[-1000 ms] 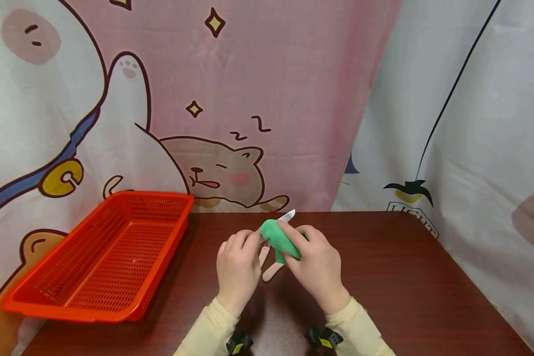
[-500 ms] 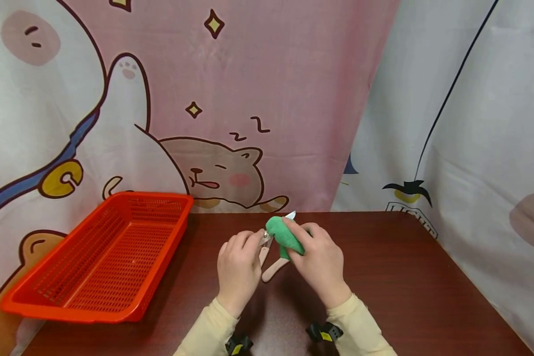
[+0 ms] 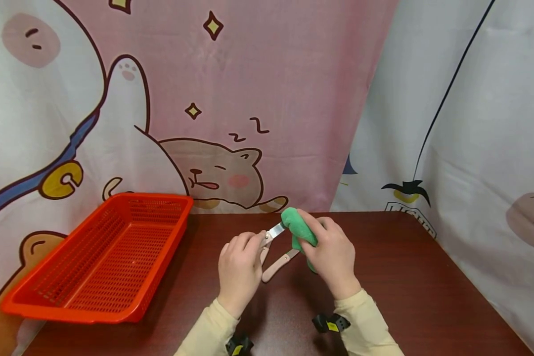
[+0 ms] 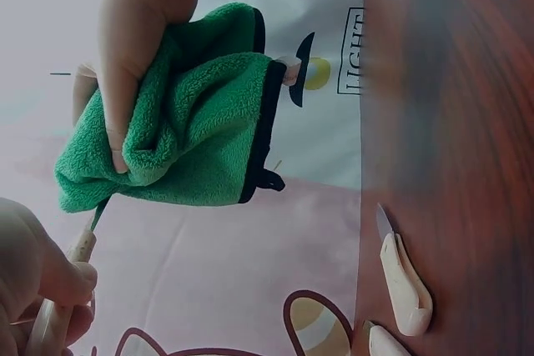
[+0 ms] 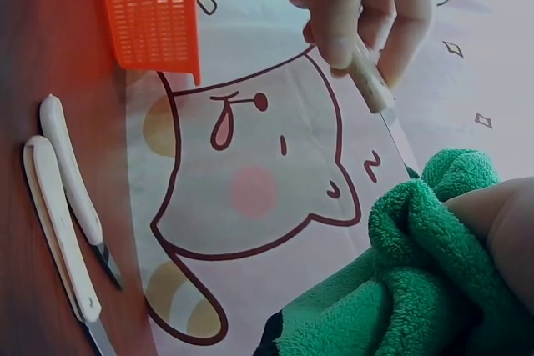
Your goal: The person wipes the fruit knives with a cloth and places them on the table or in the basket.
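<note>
My left hand [image 3: 240,269] grips the cream handle of a small knife [image 5: 371,81], its blade angled up and to the right in the head view. A green towel [image 3: 299,226] with black edging is bunched over the blade's outer part and hides the tip. My right hand [image 3: 331,254] pinches the towel there between thumb and fingers. Bare steel shows between handle and towel. On the table below lie two more cream-handled knives, one knife [image 5: 60,214] and another knife [image 5: 71,156] side by side in the right wrist view.
A red plastic basket [image 3: 77,315] with slotted walls stands on the left of the dark wooden table [image 3: 409,296]. Behind the table hangs a printed cartoon curtain [image 3: 293,74].
My right hand has drawn the towel up and right along the blade, away from the handle. More blade shows near the handle; the left hand stays almost still.
</note>
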`<act>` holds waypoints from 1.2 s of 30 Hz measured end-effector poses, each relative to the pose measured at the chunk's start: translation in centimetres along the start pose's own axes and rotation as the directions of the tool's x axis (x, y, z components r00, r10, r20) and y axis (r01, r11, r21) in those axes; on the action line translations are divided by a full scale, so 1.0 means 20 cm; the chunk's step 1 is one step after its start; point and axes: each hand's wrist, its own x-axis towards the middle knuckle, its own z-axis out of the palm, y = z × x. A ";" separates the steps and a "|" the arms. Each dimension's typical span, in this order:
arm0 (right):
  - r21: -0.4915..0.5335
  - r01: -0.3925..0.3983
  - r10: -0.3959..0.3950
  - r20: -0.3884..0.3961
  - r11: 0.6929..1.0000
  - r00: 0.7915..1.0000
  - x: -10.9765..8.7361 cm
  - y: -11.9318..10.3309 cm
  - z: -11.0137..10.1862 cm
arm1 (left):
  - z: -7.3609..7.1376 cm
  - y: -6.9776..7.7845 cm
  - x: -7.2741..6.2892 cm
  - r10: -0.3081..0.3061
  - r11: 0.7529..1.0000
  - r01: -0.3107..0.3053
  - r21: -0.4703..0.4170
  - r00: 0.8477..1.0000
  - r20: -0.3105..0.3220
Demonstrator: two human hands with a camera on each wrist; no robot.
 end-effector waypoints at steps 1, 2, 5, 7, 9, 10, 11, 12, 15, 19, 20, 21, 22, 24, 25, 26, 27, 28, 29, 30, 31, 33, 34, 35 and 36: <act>0.001 -0.005 0.005 -0.003 1.000 1.000 0.00 0.00 0.00 | 0.00 0.00 0.00 0.001 1.000 -0.001 -0.002 1.000 -0.001; 0.002 -0.010 0.010 -0.005 1.000 1.000 0.00 0.01 0.00 | 0.00 0.00 0.00 0.001 1.000 -0.001 -0.004 1.000 -0.001; 0.002 -0.024 0.024 -0.004 1.000 1.000 0.01 0.02 -0.01 | 0.00 0.00 0.00 0.004 1.000 -0.004 -0.007 1.000 -0.003; 0.003 -0.037 0.037 0.000 0.999 0.999 0.01 0.03 -0.01 | 0.00 0.00 0.00 0.004 1.000 -0.004 -0.008 1.000 -0.004; 0.005 -0.050 0.050 0.003 0.999 0.999 0.01 0.04 -0.02 | 0.00 0.00 0.00 0.002 1.000 -0.002 -0.010 1.000 -0.004; 0.005 -0.058 0.058 0.003 0.998 0.998 0.01 0.04 -0.02 | 0.00 0.00 0.00 0.001 1.000 -0.001 -0.011 1.000 -0.004; 0.004 -0.067 0.067 0.001 0.998 0.998 0.01 0.05 -0.03 | 0.00 0.00 0.00 0.000 1.000 0.000 -0.013 1.000 -0.004; 0.004 -0.076 0.076 -0.002 0.997 0.997 0.01 0.05 -0.04 | 0.00 0.00 0.00 -0.002 1.000 0.002 -0.014 1.000 -0.003; 0.001 -0.102 0.102 -0.013 0.995 0.995 0.02 0.06 -0.06 | 0.00 0.00 0.00 -0.007 1.000 0.006 -0.016 1.000 -0.005; 0.004 -0.123 0.123 -0.030 0.992 0.992 0.03 0.08 -0.09 | 0.00 -0.01 0.01 -0.012 1.000 0.012 -0.011 1.000 -0.014; 0.006 -0.125 0.125 -0.034 0.992 0.992 0.03 0.08 -0.10 | 0.00 -0.01 0.01 -0.013 1.000 0.013 -0.009 1.000 -0.019; 0.009 -0.125 0.125 -0.039 0.992 0.991 0.03 0.08 -0.11 | 0.00 -0.02 0.01 -0.015 1.000 0.015 -0.008 1.000 -0.020; 0.012 -0.124 0.125 -0.041 0.992 0.991 0.04 0.08 -0.11 | 0.00 -0.02 0.01 -0.018 1.000 0.018 -0.005 1.000 -0.020; 0.021 -0.121 0.122 -0.050 0.992 0.991 0.04 0.07 -0.12 | 0.00 -0.02 0.01 -0.025 1.000 0.025 0.001 1.000 -0.018; 0.026 -0.119 0.120 -0.054 0.993 0.991 0.04 0.07 -0.13 | 0.00 -0.02 0.01 -0.029 1.000 0.029 0.005 0.999 -0.016; 0.031 -0.115 0.116 -0.059 0.993 0.991 0.04 0.06 -0.13 | 0.00 -0.03 0.01 -0.031 0.999 0.031 0.008 0.999 -0.017; 0.036 -0.110 0.112 -0.064 0.993 0.992 0.04 0.05 -0.14 | 0.00 -0.03 0.01 -0.036 0.999 0.036 0.012 0.999 -0.013; 0.042 -0.104 0.107 -0.067 0.994 0.992 0.04 0.05 -0.14 | 0.00 -0.03 0.01 -0.040 0.999 0.040 0.014 0.999 -0.012; 0.048 -0.095 0.098 -0.073 0.994 0.993 0.04 0.04 -0.14 | 0.00 -0.03 0.01 -0.044 0.999 0.044 0.017 0.999 -0.012; 0.055 -0.084 0.088 -0.077 0.995 0.993 0.04 0.04 -0.15 | 0.00 -0.03 0.00 -0.047 0.999 0.047 0.017 0.999 -0.011; 0.061 -0.072 0.077 -0.079 0.995 0.994 0.04 0.03 -0.15 | 0.00 -0.03 0.00 -0.049 0.999 0.050 0.017 0.999 -0.010; 0.073 -0.046 0.052 -0.086 0.996 0.995 0.04 0.01 -0.14 | 0.00 -0.03 0.00 -0.055 0.998 0.055 0.016 0.998 -0.008; 0.080 -0.034 0.041 -0.088 0.996 0.995 0.04 0.00 -0.14 | 0.00 -0.03 0.00 -0.056 0.998 0.056 0.015 0.998 -0.008; 0.083 -0.020 0.027 -0.090 0.996 0.996 0.04 -0.01 -0.14 | 0.00 -0.03 0.00 -0.057 0.998 0.057 0.014 0.998 -0.009; 0.087 -0.009 0.016 -0.089 0.996 0.996 0.04 -0.02 -0.13 | 0.00 -0.03 0.00 -0.057 0.998 0.057 0.013 0.998 -0.009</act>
